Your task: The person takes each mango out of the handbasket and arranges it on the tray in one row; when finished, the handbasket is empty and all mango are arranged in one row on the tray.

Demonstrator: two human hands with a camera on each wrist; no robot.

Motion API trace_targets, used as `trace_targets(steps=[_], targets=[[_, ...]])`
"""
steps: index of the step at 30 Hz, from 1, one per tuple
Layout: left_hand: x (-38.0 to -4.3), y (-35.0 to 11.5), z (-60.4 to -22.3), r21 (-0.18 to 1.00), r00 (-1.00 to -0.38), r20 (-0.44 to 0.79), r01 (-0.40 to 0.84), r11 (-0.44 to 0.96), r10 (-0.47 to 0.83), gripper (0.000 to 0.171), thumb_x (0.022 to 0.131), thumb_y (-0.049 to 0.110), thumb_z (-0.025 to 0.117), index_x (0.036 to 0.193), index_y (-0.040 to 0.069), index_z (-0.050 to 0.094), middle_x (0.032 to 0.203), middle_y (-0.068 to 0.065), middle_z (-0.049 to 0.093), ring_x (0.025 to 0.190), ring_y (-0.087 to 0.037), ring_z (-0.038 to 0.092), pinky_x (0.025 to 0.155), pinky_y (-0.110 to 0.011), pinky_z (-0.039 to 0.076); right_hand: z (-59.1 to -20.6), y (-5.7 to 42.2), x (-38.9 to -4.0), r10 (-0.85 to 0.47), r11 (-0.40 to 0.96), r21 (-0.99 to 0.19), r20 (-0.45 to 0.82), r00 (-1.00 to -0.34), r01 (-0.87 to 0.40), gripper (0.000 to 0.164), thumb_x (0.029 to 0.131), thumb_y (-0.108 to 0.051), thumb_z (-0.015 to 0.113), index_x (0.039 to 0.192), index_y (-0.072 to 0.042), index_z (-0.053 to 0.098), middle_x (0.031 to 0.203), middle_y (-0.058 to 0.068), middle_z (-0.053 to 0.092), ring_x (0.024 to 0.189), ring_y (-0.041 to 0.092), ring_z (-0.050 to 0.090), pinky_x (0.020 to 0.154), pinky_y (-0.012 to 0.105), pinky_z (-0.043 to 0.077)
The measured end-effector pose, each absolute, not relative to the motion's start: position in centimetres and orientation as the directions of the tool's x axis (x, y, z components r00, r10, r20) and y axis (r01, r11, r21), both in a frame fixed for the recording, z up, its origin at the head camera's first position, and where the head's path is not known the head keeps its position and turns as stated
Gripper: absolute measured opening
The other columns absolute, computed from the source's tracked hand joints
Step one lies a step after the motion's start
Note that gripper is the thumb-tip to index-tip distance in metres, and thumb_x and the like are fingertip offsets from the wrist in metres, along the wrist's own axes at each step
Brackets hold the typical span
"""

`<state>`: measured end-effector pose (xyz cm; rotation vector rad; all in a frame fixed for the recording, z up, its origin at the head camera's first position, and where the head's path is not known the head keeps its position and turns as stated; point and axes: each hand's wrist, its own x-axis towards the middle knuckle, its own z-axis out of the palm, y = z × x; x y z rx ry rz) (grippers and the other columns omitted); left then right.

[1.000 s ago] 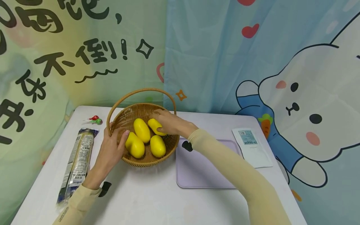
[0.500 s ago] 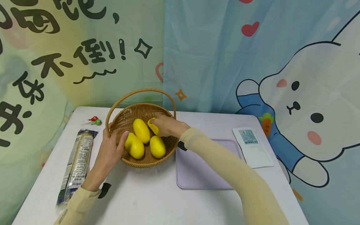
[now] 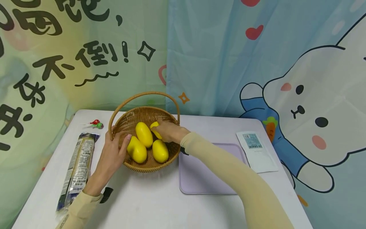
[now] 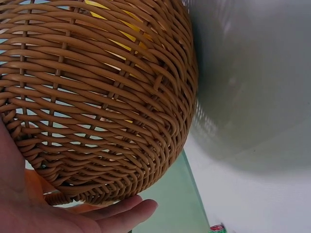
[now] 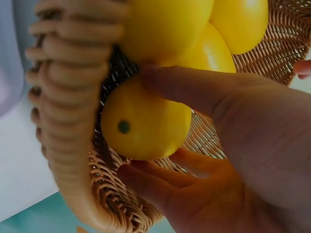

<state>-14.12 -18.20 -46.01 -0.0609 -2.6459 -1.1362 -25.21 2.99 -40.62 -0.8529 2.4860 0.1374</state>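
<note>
A brown wicker basket with an arched handle stands at the back of the table and holds several yellow mangoes. My left hand grips its left rim, the thumb over the inner side and the fingers outside, as the left wrist view partly confirms. Inside the basket at the right, my right hand holds one mango between the thumb above and fingers below. A green stem spot shows on that mango's end. Other mangoes lie beside it, touching or close together.
To the right of the basket lies a lilac tray, partly under my right forearm. A white packet is beyond it. On the left are a long plastic-wrapped package and two lollipops. A curtain hangs behind the table.
My right hand has shifted slightly down and reached further round the mango, covering more of it. The left hand and basket have stayed in place.
</note>
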Motion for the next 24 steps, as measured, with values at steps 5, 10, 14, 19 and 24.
trace_targets(steps=[5, 10, 14, 19, 24], targets=[[-14.1, -18.1, -46.0, 0.706, -0.966, 0.25, 0.138, 0.695, -0.061, 0.06, 0.107, 0.046, 0.045, 0.135, -0.005, 0.057, 0.158, -0.035, 0.023, 0.132, -0.055, 0.046, 0.104, -0.068, 0.042, -40.9, 3.2, -25.0, -0.561, 0.791, -0.069, -0.478, -0.676, -0.608, 0.059, 0.104, -0.005, 0.055, 0.157, -0.023, 0.039, 0.168, 0.021, 0.016, 0.072, 0.017, 0.063, 0.062, 0.022, 0.047], [-14.1, -18.0, -46.0, 0.701, -0.966, 0.253, 0.142, 0.699, -0.058, 0.059, 0.107, 0.045, 0.045, 0.136, -0.005, 0.057, 0.158, -0.035, 0.023, 0.132, -0.055, 0.046, 0.104, -0.069, 0.042, -40.7, 3.5, -25.1, -0.556, 0.804, -0.093, -0.469, -0.687, -0.587, 0.063, 0.102, -0.009, 0.059, 0.159, -0.026, 0.036, 0.169, 0.019, 0.011, 0.074, 0.015, 0.064, 0.066, 0.023, 0.05], [-14.1, -18.0, -46.0, 0.704, -0.968, 0.245, 0.138, 0.697, -0.056, 0.059, 0.108, 0.046, 0.045, 0.137, -0.004, 0.056, 0.158, -0.035, 0.023, 0.13, -0.055, 0.048, 0.102, -0.068, 0.043, -39.9, 4.0, -24.9, -0.565, 0.814, -0.17, -0.46, -0.685, -0.556, 0.07, 0.1, -0.016, 0.065, 0.161, -0.027, 0.03, 0.171, 0.018, 0.005, 0.083, 0.015, 0.067, 0.074, 0.025, 0.054], [-13.9, -18.1, -45.8, 0.704, -0.97, 0.236, 0.133, 0.697, -0.053, 0.06, 0.108, 0.046, 0.044, 0.138, -0.005, 0.055, 0.159, -0.036, 0.02, 0.132, -0.056, 0.045, 0.103, -0.07, 0.041, -38.6, 5.0, -24.3, -0.623, 0.781, -0.272, -0.386, -0.68, -0.562, 0.071, 0.099, -0.02, 0.067, 0.16, -0.026, 0.031, 0.169, 0.019, 0.009, 0.121, 0.024, 0.062, 0.097, 0.034, 0.054], [-13.8, -18.4, -45.8, 0.702, -0.971, 0.233, 0.131, 0.7, -0.052, 0.061, 0.108, 0.046, 0.043, 0.138, -0.006, 0.055, 0.159, -0.035, 0.02, 0.133, -0.057, 0.043, 0.104, -0.071, 0.04, -37.4, 6.1, -23.6, -0.683, 0.729, -0.309, -0.282, -0.674, -0.61, 0.069, 0.099, -0.028, 0.066, 0.16, -0.024, 0.032, 0.167, 0.02, 0.013, 0.15, 0.033, 0.035, 0.109, 0.042, 0.049]])
